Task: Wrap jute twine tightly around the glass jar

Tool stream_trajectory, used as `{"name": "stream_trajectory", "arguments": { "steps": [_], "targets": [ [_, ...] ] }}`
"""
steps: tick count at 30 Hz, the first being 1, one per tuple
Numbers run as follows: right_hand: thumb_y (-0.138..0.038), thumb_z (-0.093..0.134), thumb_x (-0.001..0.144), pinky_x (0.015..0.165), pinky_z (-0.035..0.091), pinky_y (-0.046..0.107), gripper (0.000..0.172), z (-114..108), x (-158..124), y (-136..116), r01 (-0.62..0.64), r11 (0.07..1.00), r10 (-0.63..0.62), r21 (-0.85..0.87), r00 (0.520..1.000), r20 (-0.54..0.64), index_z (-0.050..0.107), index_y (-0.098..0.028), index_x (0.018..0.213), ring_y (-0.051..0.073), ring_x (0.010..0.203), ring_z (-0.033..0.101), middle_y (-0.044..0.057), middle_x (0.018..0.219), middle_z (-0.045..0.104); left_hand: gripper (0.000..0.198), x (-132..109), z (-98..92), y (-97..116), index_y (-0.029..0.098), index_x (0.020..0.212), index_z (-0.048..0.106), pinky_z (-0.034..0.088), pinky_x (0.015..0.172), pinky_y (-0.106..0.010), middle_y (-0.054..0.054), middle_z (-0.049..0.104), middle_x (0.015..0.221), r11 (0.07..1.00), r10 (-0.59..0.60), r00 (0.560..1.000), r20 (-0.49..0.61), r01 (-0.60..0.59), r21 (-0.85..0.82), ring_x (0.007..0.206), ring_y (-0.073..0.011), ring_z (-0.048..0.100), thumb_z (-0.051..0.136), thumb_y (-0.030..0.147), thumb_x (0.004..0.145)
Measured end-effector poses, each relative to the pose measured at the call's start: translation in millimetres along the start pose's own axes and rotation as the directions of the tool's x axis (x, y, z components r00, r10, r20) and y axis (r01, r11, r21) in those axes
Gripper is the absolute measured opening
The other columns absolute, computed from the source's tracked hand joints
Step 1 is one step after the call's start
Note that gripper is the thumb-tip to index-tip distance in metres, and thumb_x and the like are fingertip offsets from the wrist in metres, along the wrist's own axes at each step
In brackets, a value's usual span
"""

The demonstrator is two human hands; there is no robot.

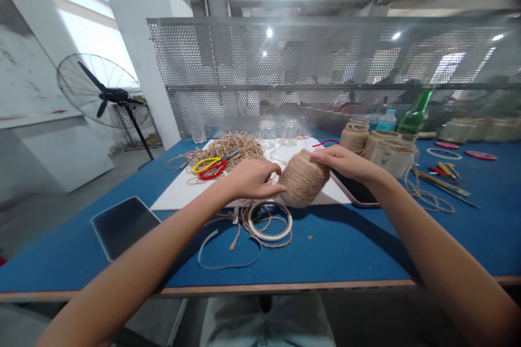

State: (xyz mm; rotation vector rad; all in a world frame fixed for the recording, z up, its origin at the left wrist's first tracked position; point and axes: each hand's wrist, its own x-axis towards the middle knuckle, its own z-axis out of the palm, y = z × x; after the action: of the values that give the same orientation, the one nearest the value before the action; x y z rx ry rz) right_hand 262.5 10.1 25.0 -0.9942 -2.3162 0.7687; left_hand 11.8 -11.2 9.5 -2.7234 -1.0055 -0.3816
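Observation:
A jar wrapped in brown twine (304, 178) is tilted above the front edge of a white sheet (179, 192). My right hand (345, 164) grips its upper right rim between thumb and fingers. At the jar's left side is my left hand (258, 178), thumb and fingers apart, with nothing visible between them. Behind that hand lies a heap of loose twine (240, 145), with scissors with red and yellow handles (211, 167) on it. A white tape roll (269, 221) rests on twine strands just in front of the jar.
Twine-wrapped jars (355, 135) and a green bottle (417, 111) stand at the right, near tweezers and cutters (445, 171). Two clear jars (267, 133) stand at the back. A dark tablet (124, 225) lies front left; a phone (358, 192) lies under my right forearm.

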Motion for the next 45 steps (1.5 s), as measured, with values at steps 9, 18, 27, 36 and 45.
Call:
{"name": "stream_trajectory", "arguments": {
  "steps": [9, 18, 27, 36, 45],
  "targets": [
    [-0.059, 0.036, 0.080, 0.057, 0.030, 0.025, 0.047, -2.9, 3.7, 7.4, 0.028, 0.999, -0.026, -0.040, 0.999, 0.041, 0.042, -0.017, 0.058, 0.010, 0.057, 0.032, -0.002, 0.058, 0.036, 0.054, 2.2, 5.7, -2.8, 0.018, 0.102, 0.056, 0.036, 0.054, -0.025, -0.006, 0.063, 0.075, 0.999, -0.038, 0.994, 0.098, 0.038, -0.001, 0.065, -0.0185, 0.058, 0.033, 0.062, 0.082],
    [-0.058, 0.032, 0.081, 0.055, 0.028, 0.025, 0.048, -4.0, 2.1, 4.8, 0.038, 0.996, -0.032, -0.086, 0.997, 0.069, 0.041, -0.017, 0.057, 0.010, 0.056, 0.033, -0.003, 0.057, 0.035, 0.058, 2.1, 7.9, -1.7, 0.016, 0.102, 0.056, 0.035, 0.052, -0.023, -0.007, 0.064, 0.071, 0.997, -0.055, 0.990, 0.132, 0.062, -0.051, 0.062, -0.0177, 0.058, 0.031, 0.065, 0.081],
    [-0.055, 0.030, 0.084, 0.060, 0.033, 0.027, 0.046, -4.4, 1.7, -0.7, 0.027, 0.988, -0.018, -0.153, 0.998, 0.063, 0.045, -0.017, 0.062, 0.013, 0.061, 0.040, 0.000, 0.061, 0.044, 0.060, 1.6, 8.6, 3.4, 0.016, 0.098, 0.056, 0.035, 0.051, -0.024, -0.008, 0.064, 0.074, 0.995, -0.089, 0.991, 0.100, 0.093, -0.037, 0.060, -0.0175, 0.057, 0.032, 0.067, 0.079],
    [-0.053, 0.033, 0.083, 0.076, 0.038, 0.032, 0.044, 0.6, -0.3, -4.4, -0.032, 0.999, 0.030, -0.041, 0.998, -0.057, 0.059, -0.018, 0.079, 0.019, 0.078, 0.050, 0.004, 0.082, 0.059, 0.060, 1.7, 7.0, 5.1, 0.017, 0.100, 0.054, 0.038, 0.054, -0.026, -0.008, 0.064, 0.077, 0.996, -0.089, 0.989, 0.119, 0.090, -0.001, 0.064, -0.0195, 0.058, 0.028, 0.067, 0.080],
    [-0.060, 0.035, 0.080, 0.075, 0.037, 0.032, 0.049, 7.0, 2.4, -2.5, -0.137, 0.987, 0.149, 0.081, 0.975, -0.163, 0.057, -0.016, 0.074, 0.020, 0.078, 0.051, 0.003, 0.077, 0.060, 0.059, 1.0, 7.2, 26.5, 0.014, 0.091, 0.055, 0.040, 0.054, -0.028, -0.009, 0.066, 0.075, 0.979, -0.129, 0.991, 0.017, 0.125, 0.164, 0.067, -0.0240, 0.062, 0.032, 0.067, 0.079]
  ]
}}
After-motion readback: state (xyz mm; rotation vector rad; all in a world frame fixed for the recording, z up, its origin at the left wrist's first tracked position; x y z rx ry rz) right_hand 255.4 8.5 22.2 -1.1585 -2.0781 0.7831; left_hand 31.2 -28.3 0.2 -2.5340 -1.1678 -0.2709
